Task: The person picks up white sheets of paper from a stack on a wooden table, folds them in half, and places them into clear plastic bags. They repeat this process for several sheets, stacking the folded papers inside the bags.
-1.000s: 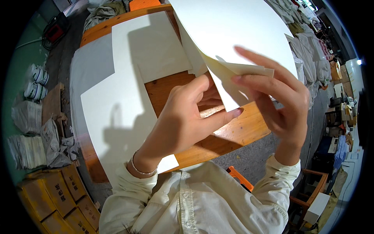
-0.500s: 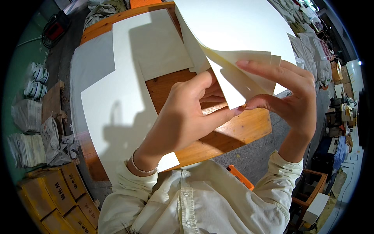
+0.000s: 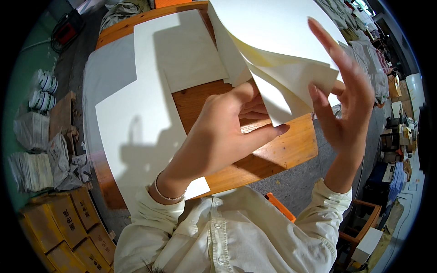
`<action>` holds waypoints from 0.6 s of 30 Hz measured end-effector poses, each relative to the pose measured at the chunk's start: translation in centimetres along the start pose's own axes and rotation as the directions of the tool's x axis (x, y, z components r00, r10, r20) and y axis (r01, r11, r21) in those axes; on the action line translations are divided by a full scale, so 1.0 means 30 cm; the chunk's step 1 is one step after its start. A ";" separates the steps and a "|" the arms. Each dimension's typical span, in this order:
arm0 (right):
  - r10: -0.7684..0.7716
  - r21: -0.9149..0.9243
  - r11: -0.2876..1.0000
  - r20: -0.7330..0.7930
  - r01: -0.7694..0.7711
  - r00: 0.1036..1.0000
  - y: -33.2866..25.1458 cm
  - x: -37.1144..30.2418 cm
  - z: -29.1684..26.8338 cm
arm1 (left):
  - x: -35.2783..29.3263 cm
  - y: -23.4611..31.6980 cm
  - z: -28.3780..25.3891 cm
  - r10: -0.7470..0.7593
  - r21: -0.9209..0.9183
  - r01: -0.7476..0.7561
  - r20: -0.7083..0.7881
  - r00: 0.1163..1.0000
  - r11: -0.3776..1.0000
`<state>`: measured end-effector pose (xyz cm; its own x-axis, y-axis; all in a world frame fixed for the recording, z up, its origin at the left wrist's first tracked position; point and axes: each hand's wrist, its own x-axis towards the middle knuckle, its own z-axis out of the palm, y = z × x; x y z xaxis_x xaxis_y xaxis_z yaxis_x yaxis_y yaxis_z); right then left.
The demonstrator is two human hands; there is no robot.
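Observation:
A thick stack of large white paper sheets lies at the far right of the table, its near corner lifted and curling up. My left hand is at the lowest lifted corner, thumb stretched out below it and fingers curled behind the paper. At the right side of the curl is my right hand, its thumb in front of the raised paper sheets and other fingers partly hidden behind them. Its index finger points up, away from the paper, slightly blurred. Gaps show between the lifted sheets.
More white sheets lie on the wooden table to the left, some over a grey translucent sheet. Cardboard boxes are stacked at the lower left. An orange object shows beside my shirt, and a wooden stool stands at the right.
My right hand has shifted up and right from the lower corner; its index finger has lifted off the paper. The raised sheets have curled further right. My left hand has barely moved.

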<state>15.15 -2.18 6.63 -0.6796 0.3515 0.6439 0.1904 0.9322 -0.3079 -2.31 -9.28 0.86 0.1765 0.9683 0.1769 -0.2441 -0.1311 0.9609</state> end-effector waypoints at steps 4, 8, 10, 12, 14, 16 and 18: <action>-0.176 -0.109 0.977 0.076 0.184 0.981 -0.036 0.032 0.021 | -0.004 -0.014 -0.008 0.065 0.022 -0.065 0.019 0.998 0.998; -0.075 -0.120 0.989 0.126 0.090 0.989 -0.024 0.016 0.003 | -0.001 -0.012 -0.011 0.064 0.010 -0.064 0.046 0.997 0.998; -0.036 -0.161 0.985 0.113 0.054 0.993 -0.022 0.012 0.004 | 0.000 -0.013 -0.012 0.059 0.004 -0.060 0.049 0.997 0.998; -0.026 -0.209 0.976 0.154 0.059 0.988 -0.033 0.024 -0.003 | 0.000 -0.013 -0.011 0.062 0.001 -0.063 0.042 0.997 0.998; -0.015 -0.204 0.977 0.215 0.060 0.977 -0.044 0.043 -0.023 | -0.002 -0.015 -0.016 0.105 0.043 -0.107 0.057 0.993 0.993; 0.023 -0.153 0.988 0.195 0.008 0.980 -0.030 0.025 -0.027 | -0.001 -0.018 -0.017 0.124 0.056 -0.128 0.063 0.990 0.990; 0.047 -0.117 0.993 0.176 -0.027 0.983 -0.017 0.009 -0.030 | 0.000 -0.020 -0.014 0.123 0.046 -0.125 0.053 0.991 0.991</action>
<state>15.51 -2.49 7.59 -0.7837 0.3746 0.4954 0.2902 0.9261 -0.2413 -2.57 -9.11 0.21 0.1958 0.9320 0.3049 -0.2197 -0.2613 0.9399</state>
